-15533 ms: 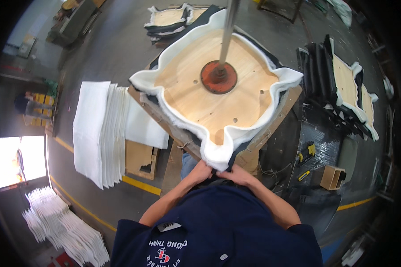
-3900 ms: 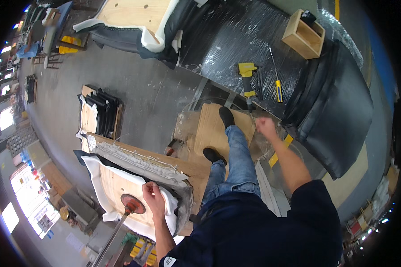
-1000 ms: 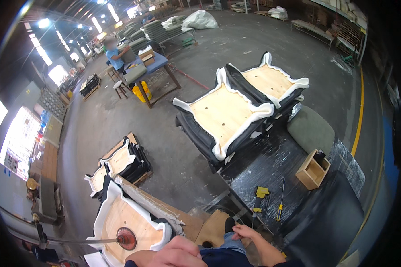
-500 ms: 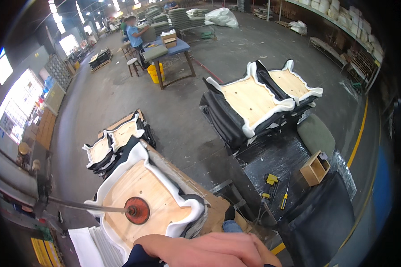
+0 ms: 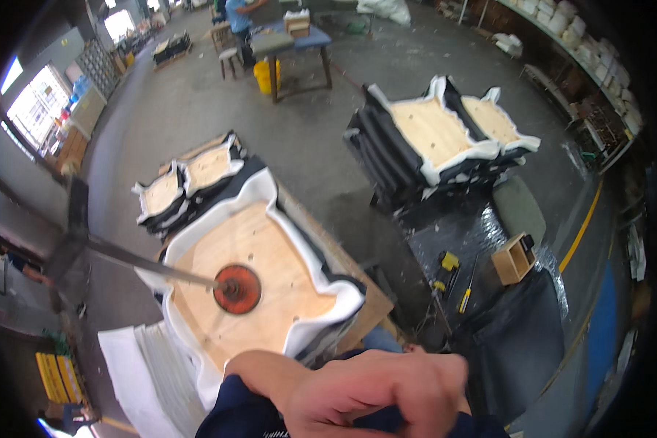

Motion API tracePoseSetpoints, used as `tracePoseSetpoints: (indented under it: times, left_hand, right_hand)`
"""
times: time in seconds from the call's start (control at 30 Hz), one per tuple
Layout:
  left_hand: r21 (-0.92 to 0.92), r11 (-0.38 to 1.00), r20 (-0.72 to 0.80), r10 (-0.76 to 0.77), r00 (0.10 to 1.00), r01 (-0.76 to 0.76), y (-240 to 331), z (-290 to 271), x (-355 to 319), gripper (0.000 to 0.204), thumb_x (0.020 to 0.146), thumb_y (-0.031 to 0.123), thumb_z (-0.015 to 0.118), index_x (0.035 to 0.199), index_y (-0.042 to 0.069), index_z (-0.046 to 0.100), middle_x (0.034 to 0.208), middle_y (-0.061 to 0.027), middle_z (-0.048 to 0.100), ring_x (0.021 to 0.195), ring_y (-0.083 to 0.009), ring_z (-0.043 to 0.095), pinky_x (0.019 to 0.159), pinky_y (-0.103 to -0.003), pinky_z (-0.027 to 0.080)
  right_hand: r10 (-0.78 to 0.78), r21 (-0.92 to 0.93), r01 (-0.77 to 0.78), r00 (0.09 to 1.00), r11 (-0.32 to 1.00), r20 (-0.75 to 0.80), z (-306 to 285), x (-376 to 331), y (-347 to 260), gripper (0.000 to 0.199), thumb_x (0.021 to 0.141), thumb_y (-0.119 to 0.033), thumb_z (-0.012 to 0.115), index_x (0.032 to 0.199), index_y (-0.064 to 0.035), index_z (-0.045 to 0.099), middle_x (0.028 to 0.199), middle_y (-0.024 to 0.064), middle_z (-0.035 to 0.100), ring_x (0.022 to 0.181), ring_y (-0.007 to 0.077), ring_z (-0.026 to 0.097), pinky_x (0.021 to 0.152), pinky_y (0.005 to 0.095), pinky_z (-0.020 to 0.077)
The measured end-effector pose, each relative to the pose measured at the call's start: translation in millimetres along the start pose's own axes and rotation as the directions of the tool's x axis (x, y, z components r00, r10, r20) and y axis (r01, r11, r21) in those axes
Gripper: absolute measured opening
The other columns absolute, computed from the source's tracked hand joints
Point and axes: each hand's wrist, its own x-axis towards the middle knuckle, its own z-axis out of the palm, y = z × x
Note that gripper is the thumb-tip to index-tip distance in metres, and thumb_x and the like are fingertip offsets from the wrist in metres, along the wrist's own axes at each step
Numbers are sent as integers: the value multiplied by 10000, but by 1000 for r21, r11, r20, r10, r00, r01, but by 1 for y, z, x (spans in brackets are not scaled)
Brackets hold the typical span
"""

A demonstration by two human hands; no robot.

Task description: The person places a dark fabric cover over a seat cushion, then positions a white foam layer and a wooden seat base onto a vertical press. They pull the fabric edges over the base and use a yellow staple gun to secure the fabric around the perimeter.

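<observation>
A wide fisheye view looks down on a concrete workshop floor. At the six o'clock edge a bare hand [image 5: 376, 390], blurred and very close to the lens, fills the bottom; its fingers [image 5: 416, 383] are curled inward against the dark blue shirt [image 5: 244, 416], though whether they grip anything cannot be told, nor which hand it is. Just beyond the knuckles, toward ten o'clock, a seat panel [image 5: 259, 281] lies flat on a work stand: smooth pale plywood with small drilled holes, edged in soft white padding that wraps its curved corners. A round red clamp disc [image 5: 237, 289] presses its centre, on a thin metal rod [image 5: 135, 260] running off toward nine o'clock. The panel is near the fingers but apart from them. Stacked white foam sheets [image 5: 150, 376] lie at seven o'clock; stacks of finished black-and-white seat panels [image 5: 442, 142] sit at one o'clock.
</observation>
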Motion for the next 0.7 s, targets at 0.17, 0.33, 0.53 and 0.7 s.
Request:
tracePoseSetpoints:
  times: [0.17,0.33,0.53,0.7]
  left_hand:
    - [-131,981,-60,137,989,-144,-17,24,4,550,999,432,571,1064,-108,654,1018,-252,647,834,-284,651,762,-349,525]
    - [-127,948,65,301,951,-292,-44,23,28,588,989,419,584,1074,-158,658,1051,-311,653,835,-316,675,735,-347,554]
    - [86,996,3,20,1000,-20,-57,-9,43,377,985,321,566,1068,-38,648,954,-228,655,822,-294,669,754,-342,545]
    - [671,481,-546,-194,815,564,-59,-92,-35,367,985,250,545,1126,-77,636,1021,-185,685,1009,-314,650,943,-411,503]
  right_hand:
    - [-8,72,9,1000,997,-28,6,-21,-9,417,1020,-324,526,1287,-33,661,1249,130,689,1165,230,619,986,357,479]
    - [336,34,-356,907,934,255,-25,-70,-87,834,996,-664,396,1610,-125,228,1612,159,347,1370,464,458,980,618,509]
    - [276,56,-321,880,945,386,-16,-13,-47,822,987,-686,385,1573,-114,319,1530,173,450,1158,449,612,832,562,589]
    - [-32,89,48,984,995,-174,-5,41,-5,712,925,-411,649,1480,-13,447,1356,270,598,1255,372,594,1055,426,472]
